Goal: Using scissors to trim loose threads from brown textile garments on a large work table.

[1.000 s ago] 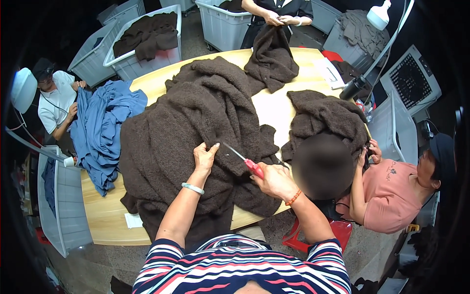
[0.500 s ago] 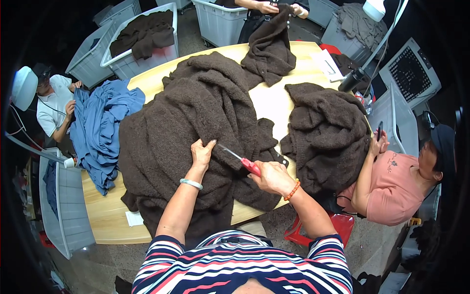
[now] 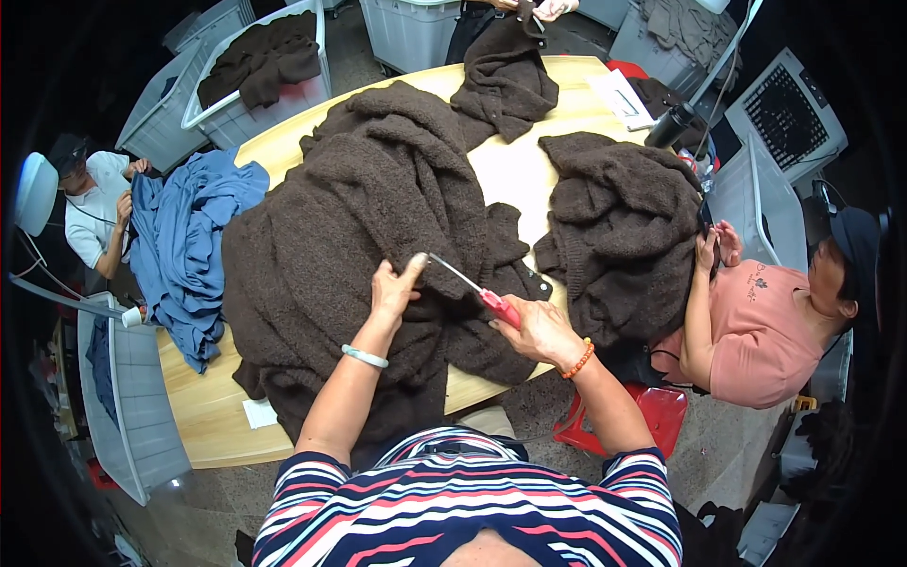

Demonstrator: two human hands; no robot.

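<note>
Brown fabric (image 3: 331, 236) lies beneath the left hand (image 3: 390, 289), its grip now parted; right hand (image 3: 546, 333) still clasps the red-handled tool (image 3: 499, 307).

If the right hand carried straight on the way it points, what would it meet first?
The right hand, led by the tip of the pink-handled tool, would probably meet the left hand, or the brown fabric beneath it; depth there is unclear.

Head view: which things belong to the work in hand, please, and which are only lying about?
In use:
- red-handled tool, held in the right hand
- dark brown fabric, beneath the left hand

Apparently not in use here:
- white slip on the table
- red stool
- blue cloth, at another person's hands
</note>
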